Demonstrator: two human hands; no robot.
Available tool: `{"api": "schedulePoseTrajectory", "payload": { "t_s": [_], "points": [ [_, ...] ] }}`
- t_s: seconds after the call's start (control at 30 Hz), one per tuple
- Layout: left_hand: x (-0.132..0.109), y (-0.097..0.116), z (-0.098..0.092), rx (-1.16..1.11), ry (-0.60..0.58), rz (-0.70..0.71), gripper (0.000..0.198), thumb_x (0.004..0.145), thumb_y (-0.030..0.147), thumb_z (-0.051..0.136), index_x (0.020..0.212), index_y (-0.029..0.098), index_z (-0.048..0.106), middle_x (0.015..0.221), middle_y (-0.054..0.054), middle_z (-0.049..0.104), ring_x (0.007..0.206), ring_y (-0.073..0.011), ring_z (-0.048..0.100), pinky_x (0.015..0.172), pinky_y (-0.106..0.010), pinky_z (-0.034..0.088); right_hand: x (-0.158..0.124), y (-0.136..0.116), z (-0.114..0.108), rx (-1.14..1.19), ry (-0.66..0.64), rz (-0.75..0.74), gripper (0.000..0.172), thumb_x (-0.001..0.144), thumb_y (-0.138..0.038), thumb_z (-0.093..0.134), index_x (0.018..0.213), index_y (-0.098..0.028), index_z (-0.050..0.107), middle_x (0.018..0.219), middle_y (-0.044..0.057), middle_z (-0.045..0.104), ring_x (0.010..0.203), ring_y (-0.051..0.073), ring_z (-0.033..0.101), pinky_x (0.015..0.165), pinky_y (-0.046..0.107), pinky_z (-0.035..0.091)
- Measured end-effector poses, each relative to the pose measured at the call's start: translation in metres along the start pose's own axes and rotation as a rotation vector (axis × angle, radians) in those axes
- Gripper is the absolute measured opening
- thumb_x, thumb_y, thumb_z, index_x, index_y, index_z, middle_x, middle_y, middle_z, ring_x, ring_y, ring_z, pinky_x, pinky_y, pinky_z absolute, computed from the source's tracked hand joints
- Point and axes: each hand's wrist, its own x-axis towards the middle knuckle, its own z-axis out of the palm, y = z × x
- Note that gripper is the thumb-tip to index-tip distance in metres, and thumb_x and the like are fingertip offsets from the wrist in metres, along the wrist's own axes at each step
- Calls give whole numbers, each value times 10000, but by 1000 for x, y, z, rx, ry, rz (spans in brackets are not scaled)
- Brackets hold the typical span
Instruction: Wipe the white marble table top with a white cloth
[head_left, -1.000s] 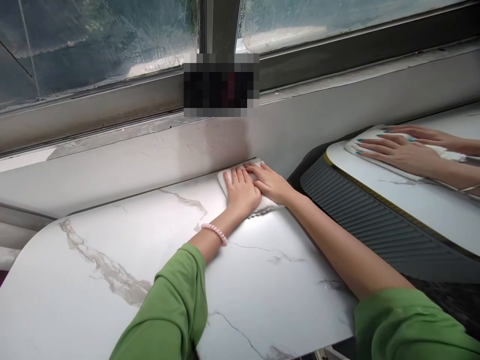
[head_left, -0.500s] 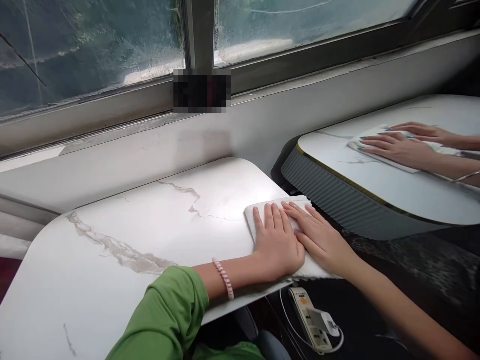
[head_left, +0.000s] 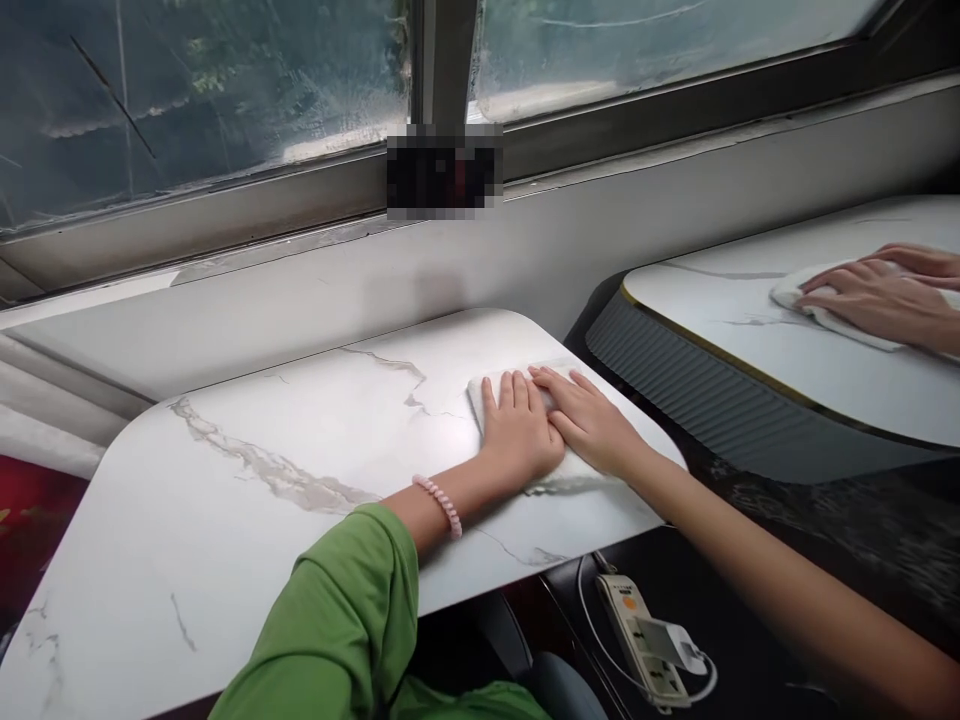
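A folded white cloth (head_left: 574, 470) lies on the white marble-patterned table (head_left: 247, 560), near its right end. My left hand (head_left: 521, 430) rests flat on the cloth with its fingers stretched out; a pink beaded bracelet (head_left: 439, 505) circles that wrist below a green sleeve. Beside it, touching, my right hand (head_left: 592, 420) presses flat on the same cloth, fingers extended. Much of the cloth is hidden under both hands.
At the right, another person's hands (head_left: 881, 295) rest on a white cloth (head_left: 787, 292) on a second marble-patterned table (head_left: 712, 300). A power strip (head_left: 641, 640) with a plugged-in charger and cable sits below my table's front edge. Windows (head_left: 225, 90) run along the wall behind.
My hands and the cloth have slid left, inward from the table's right edge. The other person's hands and cloth have shifted right. The view has turned slightly left.
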Motion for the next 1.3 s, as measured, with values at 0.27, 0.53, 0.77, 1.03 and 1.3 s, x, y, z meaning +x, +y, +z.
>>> {"api": "schedulePoseTrajectory", "payload": {
  "t_s": [0.27, 0.53, 0.77, 1.03, 1.3],
  "points": [
    [50, -83, -6, 50, -4, -104, 592, 931, 265, 239, 1475, 31, 260, 1548, -125, 285, 1443, -230, 199, 1195, -464, 70, 102, -12, 38, 30, -28, 1, 541, 832, -205, 300, 1351, -126, 433, 1404, 134, 519, 1336, 269, 423, 1105, 514, 301],
    [70, -129, -11, 98, 60, -258, 548, 936, 218, 238, 1447, 44, 334, 1519, -126, 347, 1420, -222, 258, 1197, -434, 85, 173, -16, 69, 61, -22, -101, 505, 784, -194, 335, 1259, -143, 500, 1286, 130, 614, 1149, 305, 559, 1030, 512, 352],
    [67, -120, -10, 99, 44, -285, 548, 931, 212, 269, 1463, 91, 327, 1533, -104, 324, 1433, -248, 226, 1195, -456, 72, 163, -14, 68, 34, -47, -93, 519, 838, -187, 273, 1323, -152, 455, 1385, 123, 534, 1251, 264, 497, 1068, 471, 320],
    [10, -65, -10, 112, -3, -212, 577, 929, 247, 264, 1469, 46, 292, 1555, -125, 269, 1449, -251, 181, 1194, -469, 74, 74, -30, 32, 55, -112, -99, 543, 866, -216, 296, 1393, -135, 398, 1475, 109, 441, 1386, 257, 346, 1128, 512, 258],
    [-86, 3, -16, 97, -48, -134, 606, 926, 296, 298, 1462, 15, 295, 1550, -158, 265, 1448, -296, 171, 1187, -500, 97, -40, -70, -1, 99, -61, -109, 534, 896, -237, 305, 1426, -218, 362, 1467, 79, 456, 1375, 253, 373, 1131, 513, 275]
  ]
}}
